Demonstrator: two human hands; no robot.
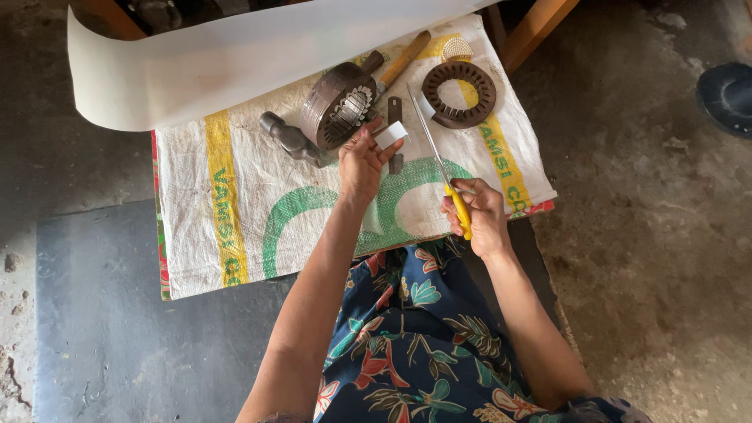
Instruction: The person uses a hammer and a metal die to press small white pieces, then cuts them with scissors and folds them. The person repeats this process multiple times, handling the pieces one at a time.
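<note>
Trimming a small white strip w/ scissors over the sack-covered counter [235, 204].

L hand [362, 160] pinches the white strip [391, 134] at its fingers' tips; R hand [478, 210] is clenched on the yellow-handled scissors [440, 168], blades open, pointing up just right of the strip. Best judged: keep strip taut, feed it deep btw blades, cut in one close. Round metal stator [338, 106] sits just above L fingers, hammer [291, 139] to their left.
</note>
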